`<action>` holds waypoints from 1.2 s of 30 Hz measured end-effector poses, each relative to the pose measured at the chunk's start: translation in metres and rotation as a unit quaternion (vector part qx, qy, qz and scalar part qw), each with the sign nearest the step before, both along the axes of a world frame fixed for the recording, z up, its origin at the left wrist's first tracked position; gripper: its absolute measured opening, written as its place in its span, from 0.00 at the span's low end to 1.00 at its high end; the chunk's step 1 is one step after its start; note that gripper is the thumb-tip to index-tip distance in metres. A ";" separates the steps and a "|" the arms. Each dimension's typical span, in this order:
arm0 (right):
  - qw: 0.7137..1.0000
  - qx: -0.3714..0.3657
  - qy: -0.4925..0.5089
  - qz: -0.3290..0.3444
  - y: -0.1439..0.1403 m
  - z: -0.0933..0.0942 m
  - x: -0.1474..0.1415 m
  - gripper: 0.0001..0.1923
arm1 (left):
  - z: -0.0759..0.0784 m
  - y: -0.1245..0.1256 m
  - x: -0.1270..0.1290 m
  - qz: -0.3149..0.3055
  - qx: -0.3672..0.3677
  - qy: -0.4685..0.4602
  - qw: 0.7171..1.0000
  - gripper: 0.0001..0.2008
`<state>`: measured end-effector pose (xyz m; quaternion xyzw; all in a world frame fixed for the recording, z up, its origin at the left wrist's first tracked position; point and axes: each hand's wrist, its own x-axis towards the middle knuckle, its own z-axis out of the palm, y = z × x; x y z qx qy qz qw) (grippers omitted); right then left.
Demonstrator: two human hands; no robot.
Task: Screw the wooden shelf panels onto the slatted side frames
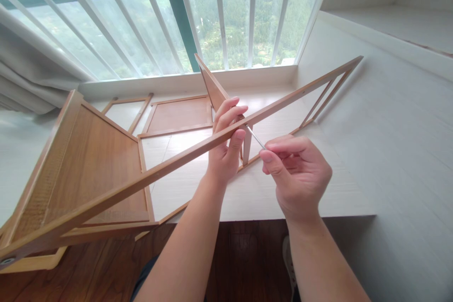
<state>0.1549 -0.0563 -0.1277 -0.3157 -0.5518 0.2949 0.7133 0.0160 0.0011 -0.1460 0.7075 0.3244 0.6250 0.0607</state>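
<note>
Hands meet at the centre of the frame, over a half-built wooden shelf frame (116,188) that lies tilted across a pale raised platform (339,118) below a barred window (219,14).

The left hand (224,144) comes up from the lower middle, forearm raised, and its fingers (230,111) curl tight over the frame's long upper rail (283,101), which runs from the lower left corner to the upper right. The thumb sits on the near side of the rail, so the grip is fully closed around the wood.

The right hand (299,177) enters from the lower right, wrist bent inward. Its thumb and forefinger pinch closed on a thin metal tool (255,137), most likely a hex key, whose tip points up-left toward the rail just beside the left hand's fingers. Whether the tip is seated in a fastener cannot be told.

Likely risks: the slim tool could slip from its seat and jab the left fingers, which lie just beside it. The frame rests partly on its panelled end (92,160) at the left and hangs past the platform edge over the dark wooden floor (244,255), so a loosened left grip could let it twist or drop. A small loose panel (212,85) stands tilted behind the hands and might topple.
</note>
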 end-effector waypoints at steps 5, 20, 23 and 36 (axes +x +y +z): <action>1.000 0.004 0.004 0.008 0.000 0.001 0.000 0.05 | 0.000 0.000 0.001 0.006 0.002 -0.006 1.000 0.20; 1.000 0.012 -0.008 -0.010 -0.001 0.002 -0.002 0.07 | -0.001 0.000 0.003 0.011 0.002 -0.007 1.000 0.21; 1.000 0.017 -0.005 -0.009 0.000 0.003 -0.002 0.06 | -0.001 0.000 0.003 0.011 0.000 -0.007 1.000 0.21; 1.000 0.009 -0.027 -0.010 -0.003 0.005 -0.002 0.09 | -0.002 0.002 0.005 0.004 0.010 -0.024 1.000 0.21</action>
